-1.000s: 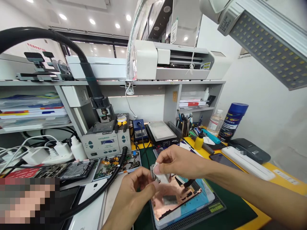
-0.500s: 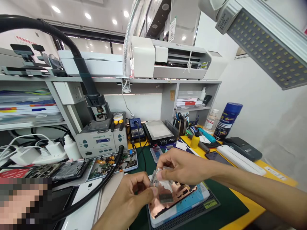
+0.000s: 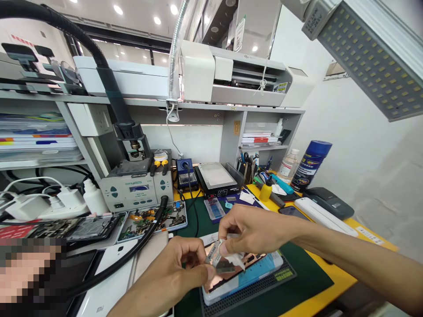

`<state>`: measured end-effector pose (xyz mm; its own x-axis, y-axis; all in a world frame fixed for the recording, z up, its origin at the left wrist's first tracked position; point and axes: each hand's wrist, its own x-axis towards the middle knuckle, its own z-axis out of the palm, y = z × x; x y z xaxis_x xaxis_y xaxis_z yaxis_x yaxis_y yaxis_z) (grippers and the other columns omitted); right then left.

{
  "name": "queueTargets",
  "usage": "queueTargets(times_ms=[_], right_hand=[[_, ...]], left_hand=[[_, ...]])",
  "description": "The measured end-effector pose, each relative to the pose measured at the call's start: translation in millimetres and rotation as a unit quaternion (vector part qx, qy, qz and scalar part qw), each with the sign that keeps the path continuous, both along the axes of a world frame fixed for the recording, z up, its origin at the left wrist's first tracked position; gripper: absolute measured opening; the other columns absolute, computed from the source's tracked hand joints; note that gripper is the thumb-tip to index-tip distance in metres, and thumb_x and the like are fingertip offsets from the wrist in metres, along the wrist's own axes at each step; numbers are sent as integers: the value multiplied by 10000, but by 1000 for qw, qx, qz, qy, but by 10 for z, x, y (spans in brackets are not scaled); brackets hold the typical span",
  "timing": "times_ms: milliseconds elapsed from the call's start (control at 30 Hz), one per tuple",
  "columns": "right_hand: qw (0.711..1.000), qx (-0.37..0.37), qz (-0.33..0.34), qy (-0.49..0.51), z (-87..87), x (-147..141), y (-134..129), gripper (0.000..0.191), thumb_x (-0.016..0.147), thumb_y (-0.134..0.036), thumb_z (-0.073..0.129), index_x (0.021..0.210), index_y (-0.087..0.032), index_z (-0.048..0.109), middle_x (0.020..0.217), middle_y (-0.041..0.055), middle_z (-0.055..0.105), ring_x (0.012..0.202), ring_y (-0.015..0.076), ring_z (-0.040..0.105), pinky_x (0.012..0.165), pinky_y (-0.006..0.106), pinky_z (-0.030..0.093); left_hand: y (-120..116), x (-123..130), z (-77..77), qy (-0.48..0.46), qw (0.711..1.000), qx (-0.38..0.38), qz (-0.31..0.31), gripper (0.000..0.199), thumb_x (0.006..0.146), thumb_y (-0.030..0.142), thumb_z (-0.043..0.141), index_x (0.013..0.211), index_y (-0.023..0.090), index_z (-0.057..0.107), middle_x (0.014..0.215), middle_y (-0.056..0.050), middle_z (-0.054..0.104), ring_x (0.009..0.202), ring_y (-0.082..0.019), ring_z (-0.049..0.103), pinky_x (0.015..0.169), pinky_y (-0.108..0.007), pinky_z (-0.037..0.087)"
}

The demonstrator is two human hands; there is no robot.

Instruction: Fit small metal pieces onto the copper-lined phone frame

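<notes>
My left hand (image 3: 188, 268) pinches the lower left end of a small grey labelled piece (image 3: 213, 255). Over its upper end, my right hand (image 3: 243, 231) closes thumb and fingers on a crumpled white tissue (image 3: 235, 259). Both hands are just above a copper-coloured sheet (image 3: 216, 281) with black edging, and a dark grey rectangle shows on it below the tissue. Under the sheet is a white and light-blue block (image 3: 247, 277), resting on a black perforated pad (image 3: 244, 296). My fingers hide part of the sheet.
A black hose (image 3: 132, 253) curves across the left side, near a tray of small circuit parts (image 3: 175, 218) and a white tablet (image 3: 109, 281). Behind stand a grey station (image 3: 137, 191) and a flat heating plate (image 3: 216, 176). At right are a yellow bottle (image 3: 265, 190) and a blue can (image 3: 310, 165).
The view has shifted slightly. The tissue in my right hand now hangs lower and further right across the copper-coloured sheet. My left hand keeps its pinch.
</notes>
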<state>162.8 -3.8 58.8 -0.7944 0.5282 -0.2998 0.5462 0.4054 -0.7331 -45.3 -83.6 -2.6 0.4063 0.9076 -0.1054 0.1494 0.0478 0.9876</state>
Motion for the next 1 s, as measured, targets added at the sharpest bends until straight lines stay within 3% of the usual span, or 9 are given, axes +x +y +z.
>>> queueTargets(times_ms=[167,267,433,600,767,1000], right_hand=[[1000,-1,26,-16,79,-3,51,251,835,-398,677,822,-148,663,548,-51,482,471,79,385,415,197,280],[1000,7,-1,14,190,42,128,192,829,-316,685,778,-134,653,573,-50,483,492,73,368,445,206,277],[995,-28,-28,88,316,103,213,227,823,-350,713,796,-126,685,615,-30,568,519,79,423,491,220,312],[991,-50,-40,121,236,82,204,303,793,-422,753,845,-124,728,711,17,653,616,107,536,576,230,395],[989,-45,-50,130,140,25,152,333,773,-458,763,822,-129,752,651,2,639,546,88,475,505,218,337],[990,-70,-21,123,176,-115,84,303,729,-393,799,831,-111,758,666,13,659,560,84,499,476,192,340]], left_hand=[[0,-52,-4,24,1000,11,1,226,766,319,664,599,206,560,594,23,546,635,-157,409,616,-288,275],[18,-153,-46,23,1000,19,4,288,767,335,673,582,211,491,595,50,422,631,-147,354,603,-286,246],[21,-236,-69,-35,999,31,23,300,809,395,672,649,202,507,662,39,438,667,-147,377,619,-281,249],[35,-217,-97,-49,997,55,35,348,803,457,691,647,196,521,656,31,436,655,-145,371,603,-275,253],[40,-199,-113,-41,994,88,48,324,818,428,667,648,200,512,657,29,437,656,-143,367,621,-271,287],[-16,-128,6,24,990,110,80,271,793,355,652,626,199,507,634,36,453,648,-141,396,640,-278,312]])
